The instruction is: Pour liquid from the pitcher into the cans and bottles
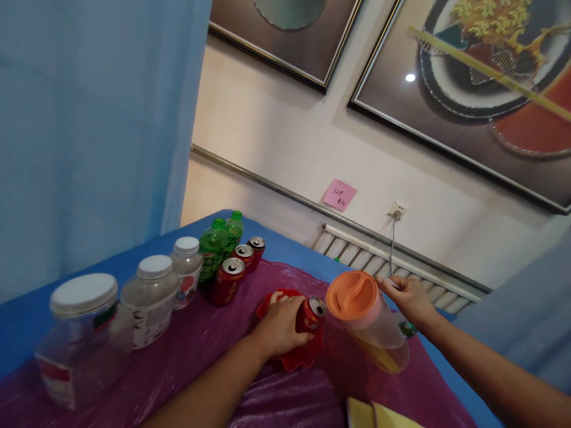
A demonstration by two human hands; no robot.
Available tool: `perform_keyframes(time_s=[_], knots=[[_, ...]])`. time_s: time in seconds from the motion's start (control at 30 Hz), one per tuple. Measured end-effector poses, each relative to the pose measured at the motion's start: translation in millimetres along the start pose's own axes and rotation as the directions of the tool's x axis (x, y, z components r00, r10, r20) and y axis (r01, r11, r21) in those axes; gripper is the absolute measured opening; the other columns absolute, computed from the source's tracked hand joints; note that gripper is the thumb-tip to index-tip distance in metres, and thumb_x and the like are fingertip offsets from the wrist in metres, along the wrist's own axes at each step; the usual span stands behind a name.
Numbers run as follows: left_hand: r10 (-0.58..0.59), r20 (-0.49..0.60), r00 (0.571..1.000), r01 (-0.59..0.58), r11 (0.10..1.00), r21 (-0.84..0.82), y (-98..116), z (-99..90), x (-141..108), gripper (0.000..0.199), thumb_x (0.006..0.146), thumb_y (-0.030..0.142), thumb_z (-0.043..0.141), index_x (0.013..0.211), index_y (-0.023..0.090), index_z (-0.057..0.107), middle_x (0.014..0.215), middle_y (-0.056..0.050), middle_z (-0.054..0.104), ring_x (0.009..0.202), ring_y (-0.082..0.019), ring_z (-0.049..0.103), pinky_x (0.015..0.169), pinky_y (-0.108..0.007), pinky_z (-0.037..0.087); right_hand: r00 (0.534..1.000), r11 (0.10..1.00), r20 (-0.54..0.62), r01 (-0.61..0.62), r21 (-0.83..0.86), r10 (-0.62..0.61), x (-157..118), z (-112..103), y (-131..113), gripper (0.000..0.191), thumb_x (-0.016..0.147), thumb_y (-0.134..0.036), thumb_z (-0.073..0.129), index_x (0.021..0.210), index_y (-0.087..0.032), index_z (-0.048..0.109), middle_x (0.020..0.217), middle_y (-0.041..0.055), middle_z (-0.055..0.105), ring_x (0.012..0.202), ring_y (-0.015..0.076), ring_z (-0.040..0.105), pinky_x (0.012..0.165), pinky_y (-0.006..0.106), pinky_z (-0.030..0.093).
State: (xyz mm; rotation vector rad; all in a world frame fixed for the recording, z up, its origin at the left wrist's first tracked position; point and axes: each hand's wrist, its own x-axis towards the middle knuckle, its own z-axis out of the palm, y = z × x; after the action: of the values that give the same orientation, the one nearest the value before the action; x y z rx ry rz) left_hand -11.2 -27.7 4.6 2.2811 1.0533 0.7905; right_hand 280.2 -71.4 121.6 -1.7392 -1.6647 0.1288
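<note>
A red can with an open top is gripped by my left hand, over a red scalloped dish. Beside it, to the right, a clear pitcher with an orange lid leans, its lid end towards the can and yellowish liquid inside. My right hand has its fingers closed at the pitcher's upper right side, where the handle is; much of the handle is hidden. The lid's edge is close to the can's top; no stream of liquid can be made out.
Several red cans, green bottles and white-lidded jars line the left of the table. Purple plastic covers the blue tabletop. A yellow cloth lies at the front edge. Behind stand a radiator and a wall.
</note>
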Motion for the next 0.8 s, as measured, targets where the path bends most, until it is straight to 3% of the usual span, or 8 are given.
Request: perform_keyframes(time_s=[0.8], knots=[[-0.001,0.008,1.0,0.001,1.0,0.015,-1.2,1.4,-0.1,0.057,0.066,0.038,0.081,0.118,0.026,0.061,0.118,-0.006,0.071,0.116,-0.034,0.061,0.115,-0.054,0.023,1.0,1.0,0.023,-0.007,-0.003,0.007,-1.2,-0.6,5.6,0.055,0.083,-0.063,0.056,0.054,-0.025,0.027,0.052,-0.0065,0.022,0.049,0.0094,0.021,0.044,0.025,0.019]])
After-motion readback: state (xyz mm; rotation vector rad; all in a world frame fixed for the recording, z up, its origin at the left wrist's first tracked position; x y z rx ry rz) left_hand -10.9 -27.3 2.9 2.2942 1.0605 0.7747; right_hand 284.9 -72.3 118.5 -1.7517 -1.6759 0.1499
